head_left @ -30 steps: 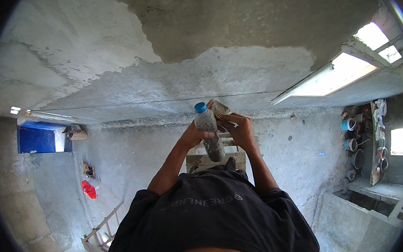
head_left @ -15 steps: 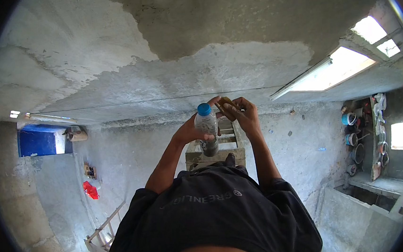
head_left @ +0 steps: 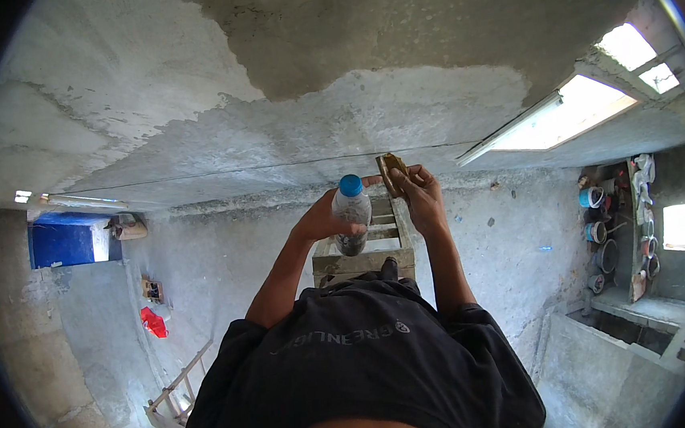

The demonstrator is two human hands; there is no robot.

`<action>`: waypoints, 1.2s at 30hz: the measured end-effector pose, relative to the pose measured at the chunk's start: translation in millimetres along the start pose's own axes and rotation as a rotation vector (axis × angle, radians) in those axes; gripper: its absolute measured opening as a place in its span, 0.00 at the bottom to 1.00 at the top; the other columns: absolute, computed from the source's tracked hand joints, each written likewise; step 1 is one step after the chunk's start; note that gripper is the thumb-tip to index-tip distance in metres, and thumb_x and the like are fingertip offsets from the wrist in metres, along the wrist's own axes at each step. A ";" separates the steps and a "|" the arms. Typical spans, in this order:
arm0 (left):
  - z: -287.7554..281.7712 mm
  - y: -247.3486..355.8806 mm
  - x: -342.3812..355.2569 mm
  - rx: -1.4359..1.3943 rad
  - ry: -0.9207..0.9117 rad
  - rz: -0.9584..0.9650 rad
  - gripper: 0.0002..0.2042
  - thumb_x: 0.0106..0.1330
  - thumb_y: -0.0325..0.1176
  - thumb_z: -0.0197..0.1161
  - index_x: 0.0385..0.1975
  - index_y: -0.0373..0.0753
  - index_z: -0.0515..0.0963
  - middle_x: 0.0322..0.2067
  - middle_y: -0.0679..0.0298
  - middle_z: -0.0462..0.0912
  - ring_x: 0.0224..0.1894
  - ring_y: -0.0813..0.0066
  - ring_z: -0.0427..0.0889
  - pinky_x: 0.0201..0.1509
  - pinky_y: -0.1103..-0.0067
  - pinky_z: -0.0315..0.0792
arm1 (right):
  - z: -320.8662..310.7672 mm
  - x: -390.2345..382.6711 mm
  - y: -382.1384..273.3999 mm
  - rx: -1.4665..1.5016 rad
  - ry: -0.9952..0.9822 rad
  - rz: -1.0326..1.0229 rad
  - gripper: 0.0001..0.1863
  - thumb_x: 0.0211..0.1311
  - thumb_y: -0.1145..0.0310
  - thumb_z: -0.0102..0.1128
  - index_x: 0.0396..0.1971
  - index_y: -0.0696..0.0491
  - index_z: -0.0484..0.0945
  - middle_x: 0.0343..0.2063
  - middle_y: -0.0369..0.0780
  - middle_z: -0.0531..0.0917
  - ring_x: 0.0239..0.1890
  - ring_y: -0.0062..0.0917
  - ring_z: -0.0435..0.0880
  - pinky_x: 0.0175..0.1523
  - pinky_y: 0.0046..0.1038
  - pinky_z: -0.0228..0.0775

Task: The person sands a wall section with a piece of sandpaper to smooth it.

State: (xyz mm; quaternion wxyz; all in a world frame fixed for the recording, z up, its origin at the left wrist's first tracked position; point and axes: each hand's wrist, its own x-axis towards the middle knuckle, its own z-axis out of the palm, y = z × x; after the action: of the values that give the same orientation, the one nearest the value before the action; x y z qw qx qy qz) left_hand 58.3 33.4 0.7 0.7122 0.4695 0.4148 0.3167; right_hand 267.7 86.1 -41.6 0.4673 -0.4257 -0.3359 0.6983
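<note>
My left hand point(head_left: 323, 219) is wrapped round an upright clear plastic bottle point(head_left: 351, 205) with a blue cap and dark, unclear contents in its lower part. My right hand point(head_left: 420, 192), just to the right, pinches a small flat brownish piece point(head_left: 390, 170) between thumb and fingers; I cannot tell its material. The piece is apart from the bottle, a little above and right of the cap. Below both hands a pale wooden ladder-like stand point(head_left: 331, 267) shows beyond my dark shirt.
A plaster wall point(head_left: 350, 109) with a darker patch spans the top. Buckets point(head_left: 594, 232) and a plank stand at right, near a concrete trough point(head_left: 604, 346). A wooden ladder point(head_left: 181, 385) is at lower left, a red item point(head_left: 154, 322) and a blue panel point(head_left: 62, 243) further back.
My right hand and the brown piece have moved up and right, away from the bottle, and the piece is now more upright. The bottle has shifted slightly up and right.
</note>
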 end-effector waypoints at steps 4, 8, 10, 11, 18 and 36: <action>6.9 8.3 0.6 0.112 0.003 0.188 0.42 0.40 0.37 0.73 0.61 0.37 0.65 0.58 0.60 0.71 0.57 0.70 0.71 0.61 0.73 0.63 | 11.9 -8.5 -8.9 -0.399 0.092 -0.201 0.07 0.61 0.70 0.62 0.31 0.57 0.74 0.26 0.35 0.81 0.29 0.13 0.76 0.33 0.18 0.67; 8.4 5.4 0.6 0.139 -0.006 0.096 0.41 0.40 0.35 0.72 0.61 0.39 0.67 0.56 0.61 0.73 0.54 0.72 0.73 0.59 0.74 0.64 | 21.5 -12.9 -9.0 -0.202 0.105 -0.213 0.09 0.59 0.71 0.64 0.28 0.58 0.74 0.24 0.35 0.80 0.27 0.13 0.75 0.31 0.18 0.68; 7.3 6.4 -0.5 0.165 0.002 0.052 0.40 0.40 0.34 0.72 0.60 0.40 0.67 0.55 0.62 0.74 0.53 0.73 0.73 0.59 0.74 0.65 | 17.6 -11.1 -4.0 -0.116 0.115 -0.169 0.10 0.59 0.72 0.65 0.33 0.59 0.72 0.27 0.39 0.82 0.30 0.15 0.78 0.34 0.18 0.70; 5.6 6.1 -0.9 0.178 -0.004 0.023 0.40 0.40 0.34 0.72 0.60 0.41 0.67 0.54 0.62 0.74 0.53 0.73 0.73 0.58 0.74 0.65 | 17.1 -11.4 -3.9 -0.116 0.114 -0.169 0.10 0.59 0.72 0.65 0.33 0.59 0.72 0.27 0.39 0.82 0.30 0.15 0.78 0.34 0.18 0.70; 3.5 6.3 0.2 0.293 0.007 0.116 0.39 0.41 0.35 0.73 0.60 0.40 0.68 0.53 0.64 0.76 0.51 0.73 0.74 0.57 0.74 0.66 | 17.4 -11.8 -0.5 -0.029 0.112 -0.107 0.18 0.61 0.71 0.62 0.49 0.59 0.69 0.37 0.47 0.83 0.37 0.21 0.82 0.41 0.21 0.74; -7.5 4.6 -2.2 0.377 -0.073 0.087 0.35 0.42 0.32 0.74 0.55 0.41 0.71 0.48 0.61 0.78 0.50 0.69 0.76 0.57 0.72 0.66 | -4.6 -2.4 -16.9 0.072 -0.165 0.317 0.15 0.58 0.67 0.65 0.40 0.60 0.77 0.36 0.40 0.82 0.36 0.21 0.82 0.41 0.21 0.76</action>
State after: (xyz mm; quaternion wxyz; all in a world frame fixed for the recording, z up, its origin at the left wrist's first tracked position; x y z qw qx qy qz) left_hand 50.4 36.2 3.9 0.6117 0.6234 0.4200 0.2467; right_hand 278.5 89.9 -28.1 0.3374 -0.3978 -0.2767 0.8071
